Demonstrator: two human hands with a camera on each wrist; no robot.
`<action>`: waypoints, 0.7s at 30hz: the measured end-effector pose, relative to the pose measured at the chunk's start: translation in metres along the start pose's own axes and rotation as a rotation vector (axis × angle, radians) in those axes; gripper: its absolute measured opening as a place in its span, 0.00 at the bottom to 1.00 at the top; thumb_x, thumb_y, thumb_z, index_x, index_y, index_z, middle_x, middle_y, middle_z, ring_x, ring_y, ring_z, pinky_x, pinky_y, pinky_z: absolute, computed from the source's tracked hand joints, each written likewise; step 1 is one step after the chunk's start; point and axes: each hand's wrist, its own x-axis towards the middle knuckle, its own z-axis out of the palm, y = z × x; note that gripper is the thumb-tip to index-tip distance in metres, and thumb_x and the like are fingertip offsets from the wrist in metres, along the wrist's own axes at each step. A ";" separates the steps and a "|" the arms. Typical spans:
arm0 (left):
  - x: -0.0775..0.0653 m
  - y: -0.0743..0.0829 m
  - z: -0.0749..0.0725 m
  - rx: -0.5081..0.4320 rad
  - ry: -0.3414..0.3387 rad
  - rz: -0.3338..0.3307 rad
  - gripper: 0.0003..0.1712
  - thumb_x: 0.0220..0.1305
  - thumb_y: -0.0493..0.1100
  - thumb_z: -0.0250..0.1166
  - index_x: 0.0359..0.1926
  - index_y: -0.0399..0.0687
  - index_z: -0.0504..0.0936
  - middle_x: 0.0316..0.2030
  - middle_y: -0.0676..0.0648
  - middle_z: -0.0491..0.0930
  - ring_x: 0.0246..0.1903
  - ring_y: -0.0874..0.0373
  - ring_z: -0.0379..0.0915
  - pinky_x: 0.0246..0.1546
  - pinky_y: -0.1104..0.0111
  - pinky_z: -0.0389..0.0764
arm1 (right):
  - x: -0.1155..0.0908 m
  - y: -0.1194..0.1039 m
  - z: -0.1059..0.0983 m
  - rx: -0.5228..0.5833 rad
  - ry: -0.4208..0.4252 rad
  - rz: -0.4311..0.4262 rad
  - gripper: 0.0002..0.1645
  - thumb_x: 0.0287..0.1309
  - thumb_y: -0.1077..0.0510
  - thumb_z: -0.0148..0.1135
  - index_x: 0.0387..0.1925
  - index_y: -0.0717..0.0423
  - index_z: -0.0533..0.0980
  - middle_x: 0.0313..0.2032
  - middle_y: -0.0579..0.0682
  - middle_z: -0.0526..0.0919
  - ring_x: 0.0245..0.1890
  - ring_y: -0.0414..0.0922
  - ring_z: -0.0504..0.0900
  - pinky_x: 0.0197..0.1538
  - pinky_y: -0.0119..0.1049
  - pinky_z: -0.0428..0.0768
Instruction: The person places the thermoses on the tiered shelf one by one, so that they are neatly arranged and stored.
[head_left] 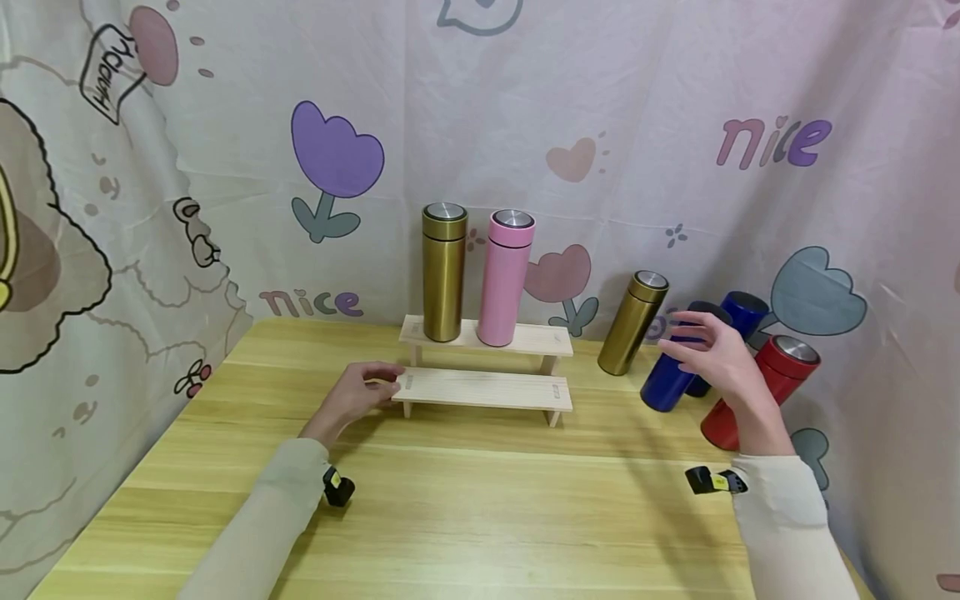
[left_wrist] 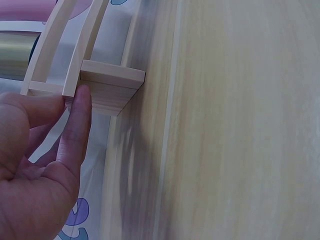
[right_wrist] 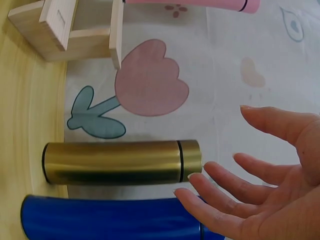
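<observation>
At the left end of a two-step wooden stand (head_left: 483,390), my left hand (head_left: 358,396) pinches the lower board's edge between thumb and fingers, as the left wrist view also shows. A gold thermos flask (head_left: 444,283) and a pink thermos flask (head_left: 506,283) stand upright on the upper step; the lower board is bare. My right hand (head_left: 716,354) is raised over the right side of the table, fingers spread and holding nothing. Its fingers overlap the top of a blue thermos flask (head_left: 663,383). A second gold thermos flask (right_wrist: 115,162) stands left of the blue one.
Behind the right hand is another blue flask (head_left: 745,313), partly hidden. A red flask (head_left: 783,371) stands at the right, partly behind the wrist. A printed cloth (head_left: 480,108) hangs along the back of the wooden table (head_left: 480,508).
</observation>
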 end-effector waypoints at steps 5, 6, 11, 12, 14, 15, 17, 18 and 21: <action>0.001 -0.001 0.000 0.002 0.001 -0.002 0.21 0.73 0.37 0.64 0.64 0.37 0.79 0.63 0.33 0.78 0.48 0.55 0.83 0.48 0.67 0.88 | -0.001 0.008 -0.006 0.007 0.005 0.019 0.47 0.71 0.42 0.61 0.79 0.59 0.54 0.73 0.71 0.64 0.69 0.70 0.70 0.48 0.28 0.88; 0.001 -0.001 -0.001 0.000 0.003 0.000 0.21 0.72 0.37 0.64 0.64 0.36 0.79 0.63 0.33 0.78 0.48 0.55 0.83 0.48 0.66 0.88 | -0.002 0.009 -0.008 0.006 0.008 0.024 0.47 0.71 0.42 0.61 0.79 0.60 0.54 0.73 0.72 0.64 0.69 0.71 0.69 0.49 0.29 0.88; 0.004 -0.002 -0.002 -0.001 0.007 0.010 0.21 0.72 0.35 0.64 0.63 0.35 0.80 0.63 0.32 0.79 0.47 0.56 0.83 0.46 0.68 0.88 | -0.004 0.014 -0.013 -0.019 0.033 0.057 0.49 0.71 0.40 0.60 0.79 0.60 0.54 0.74 0.72 0.63 0.69 0.72 0.69 0.58 0.48 0.83; 0.005 -0.003 -0.002 0.001 0.005 0.011 0.21 0.72 0.35 0.64 0.63 0.35 0.80 0.63 0.32 0.78 0.48 0.55 0.83 0.46 0.69 0.88 | -0.005 0.015 -0.014 -0.022 0.038 0.065 0.49 0.71 0.40 0.60 0.79 0.60 0.53 0.74 0.72 0.63 0.69 0.72 0.70 0.58 0.49 0.83; 0.004 -0.002 -0.002 0.000 0.000 0.007 0.21 0.72 0.35 0.64 0.63 0.35 0.80 0.63 0.32 0.78 0.48 0.55 0.83 0.46 0.70 0.88 | -0.005 0.018 -0.015 -0.028 0.047 0.076 0.51 0.71 0.39 0.60 0.80 0.61 0.51 0.73 0.73 0.64 0.68 0.72 0.71 0.55 0.45 0.87; 0.004 -0.002 -0.002 0.001 -0.003 0.004 0.21 0.72 0.35 0.64 0.64 0.35 0.79 0.63 0.32 0.78 0.48 0.55 0.83 0.46 0.70 0.88 | -0.005 0.020 -0.016 -0.030 0.053 0.083 0.52 0.71 0.39 0.60 0.80 0.61 0.50 0.73 0.73 0.64 0.67 0.71 0.72 0.53 0.42 0.88; 0.003 -0.001 -0.002 0.001 -0.005 -0.002 0.21 0.72 0.36 0.64 0.64 0.36 0.79 0.62 0.32 0.78 0.48 0.56 0.82 0.46 0.70 0.87 | -0.005 0.023 -0.017 -0.039 0.065 0.095 0.54 0.70 0.38 0.61 0.81 0.61 0.48 0.73 0.74 0.64 0.66 0.71 0.73 0.51 0.42 0.89; 0.003 -0.001 -0.001 -0.003 -0.005 -0.005 0.21 0.72 0.36 0.64 0.64 0.35 0.79 0.62 0.32 0.79 0.48 0.56 0.82 0.46 0.70 0.88 | -0.005 0.024 -0.017 -0.042 0.072 0.101 0.54 0.70 0.38 0.61 0.81 0.62 0.47 0.73 0.74 0.64 0.65 0.71 0.74 0.52 0.43 0.89; 0.002 0.000 0.001 -0.022 -0.007 -0.007 0.21 0.72 0.35 0.64 0.63 0.34 0.79 0.60 0.31 0.79 0.45 0.57 0.82 0.44 0.71 0.87 | -0.006 0.028 -0.017 -0.058 0.094 0.122 0.55 0.70 0.38 0.61 0.81 0.62 0.46 0.72 0.75 0.64 0.65 0.72 0.74 0.58 0.56 0.85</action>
